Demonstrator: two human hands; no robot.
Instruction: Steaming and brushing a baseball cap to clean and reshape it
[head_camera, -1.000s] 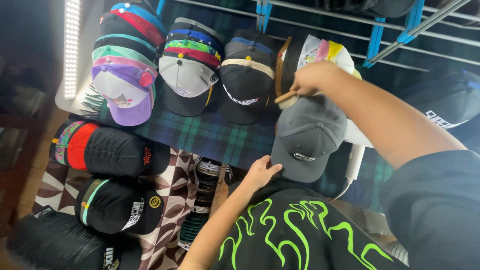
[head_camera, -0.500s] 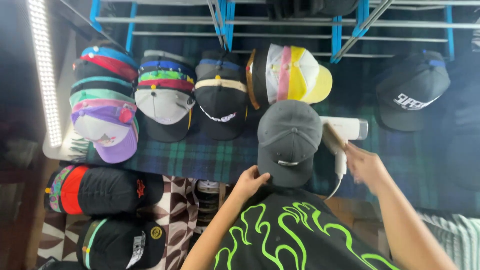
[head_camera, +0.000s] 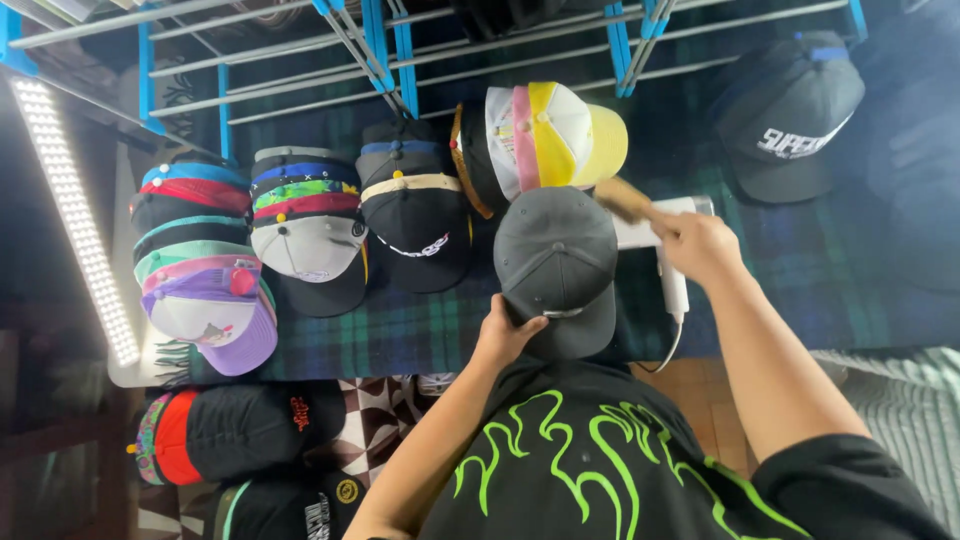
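One grey cap (head_camera: 556, 262) pinched by left hand (head_camera: 503, 335); right hand (head_camera: 700, 245) grips one brush (head_camera: 625, 200).

Around the grey cap (head_camera: 556, 262) lie four stacks of caps: two left of it, one black stack (head_camera: 413, 205), one yellow-brimmed stack (head_camera: 545, 135). One black cap (head_camera: 787, 110) lies far right. One wooden brush (head_camera: 625, 200), one white dryer (head_camera: 668, 270), one light strip (head_camera: 72, 215).

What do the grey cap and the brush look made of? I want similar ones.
Grey cap: matte woven fabric, likely cotton, going by its seamed panels and dull surface. Brush in the right hand: pale brown, wood-like handle; bristles too blurred to tell.
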